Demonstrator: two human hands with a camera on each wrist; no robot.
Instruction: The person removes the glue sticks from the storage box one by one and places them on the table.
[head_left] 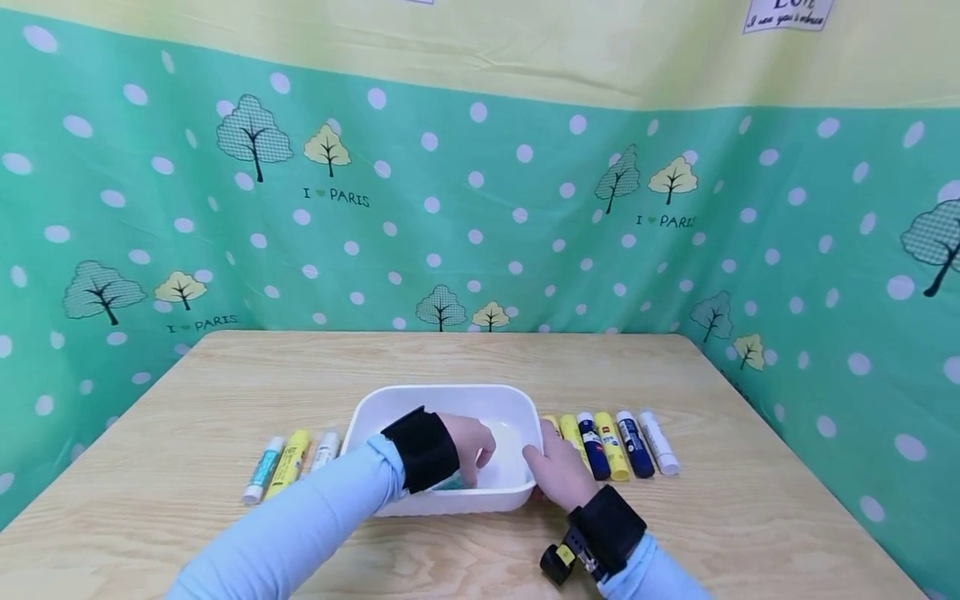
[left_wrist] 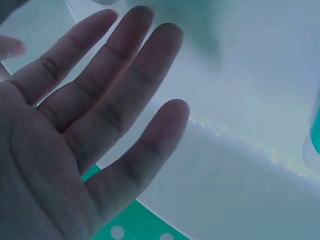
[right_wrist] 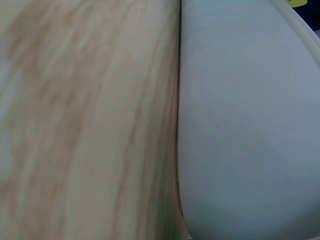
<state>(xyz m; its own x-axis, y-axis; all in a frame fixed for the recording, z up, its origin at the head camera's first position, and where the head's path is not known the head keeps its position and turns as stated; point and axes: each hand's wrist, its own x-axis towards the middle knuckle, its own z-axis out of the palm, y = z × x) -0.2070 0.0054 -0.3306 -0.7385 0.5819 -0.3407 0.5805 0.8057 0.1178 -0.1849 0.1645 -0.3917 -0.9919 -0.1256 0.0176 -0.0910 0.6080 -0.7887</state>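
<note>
A white plastic bin (head_left: pixel 495 502) stands in the middle of the table. My left hand (head_left: pixel 467 442) reaches down inside it, and in the left wrist view its fingers (left_wrist: pixel 165 125) are spread and nearly straight, with nothing held. Something teal (head_left: pixel 450 482) lies low in the bin by that hand, mostly hidden by the front wall; a teal-and-white cylinder, probably a glue stick (left_wrist: pixel 316 132), shows at the left wrist view's right edge. My right hand (head_left: pixel 564 468) grips the bin's right rim, thumb over the edge. The right wrist view shows only the bin's outer wall (right_wrist: pixel 245 125) and wood.
Left of the bin lies a row of glue sticks: one teal-and-white (head_left: pixel 264 471), one yellow (head_left: pixel 288 465), one white (head_left: pixel 326 450) partly behind my sleeve. Several yellow, navy (head_left: pixel 636 444) and white (head_left: pixel 659 442) ones lie on the right. A green curtain (head_left: pixel 480 208) surrounds the wooden table (head_left: pixel 720 533).
</note>
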